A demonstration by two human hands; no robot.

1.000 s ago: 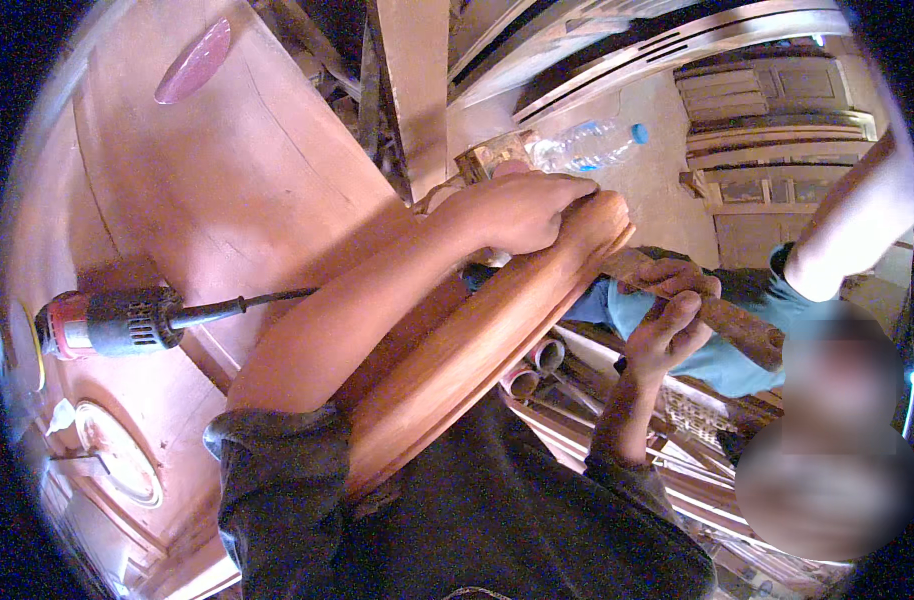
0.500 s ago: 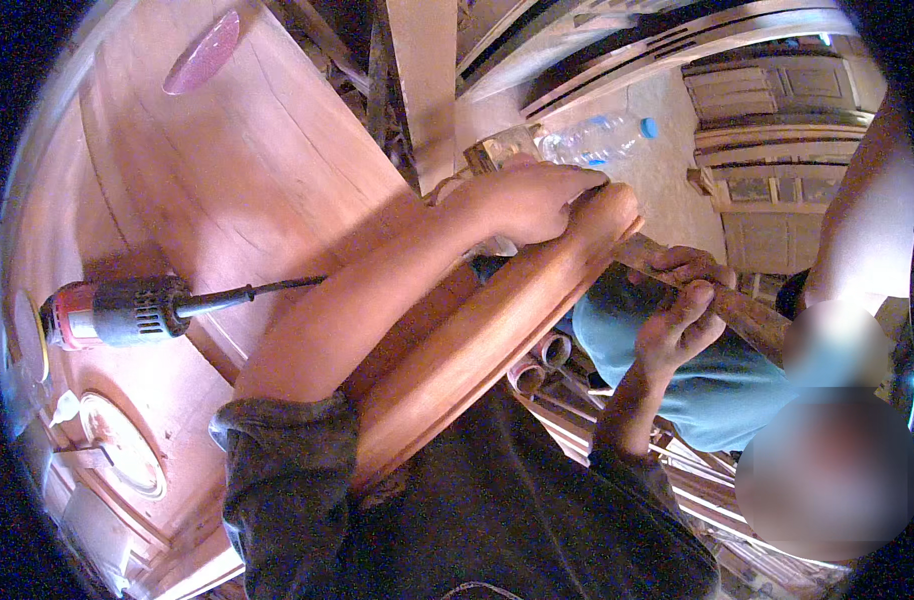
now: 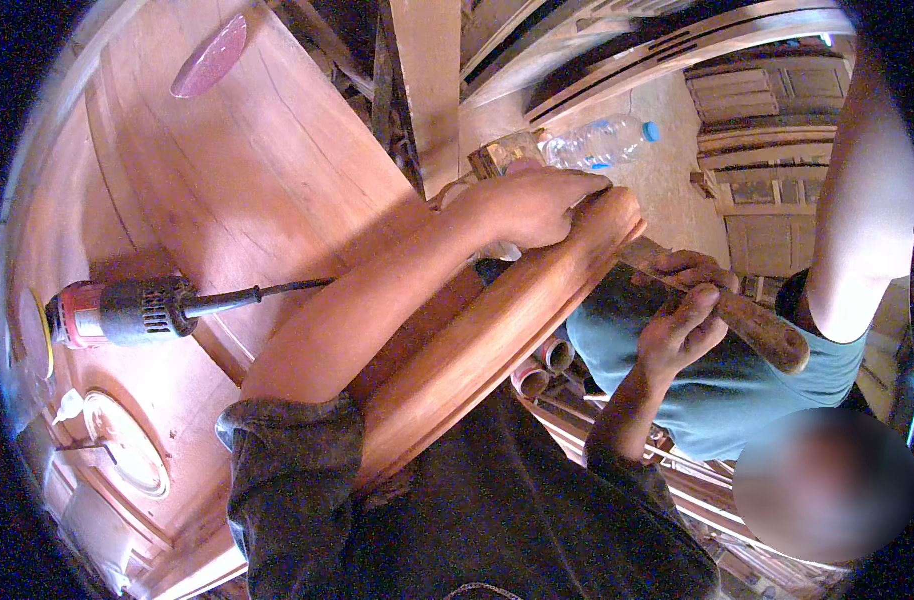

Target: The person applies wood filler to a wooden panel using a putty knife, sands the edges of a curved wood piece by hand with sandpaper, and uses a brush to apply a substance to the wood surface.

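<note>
A long, curved, smooth wooden piece [image 3: 497, 330] slants from my chest up to the right. My left hand [image 3: 542, 205] is closed at its far end, with one finger stretched along the top edge; the underside of the grip is hidden. My right hand [image 3: 682, 325] is wrapped round a brown wooden stick [image 3: 767, 325] just beyond that end. The stick's rounded end points to the lower right, and its other end passes out of sight behind the curved piece.
On the wooden bench [image 3: 247, 130] at left lie a red and black grinder [image 3: 127, 312] with a cable, a reddish sanding disc [image 3: 209, 55] and a pale round disc [image 3: 127, 445]. A plastic bottle [image 3: 602, 143] lies beyond my hands. A person in a teal shirt [image 3: 717, 400] is close at right.
The nearby person's arm and head have shifted, and the stick's rounded end now shows. My hands keep nearly the same places, with the whole view moved slightly.
</note>
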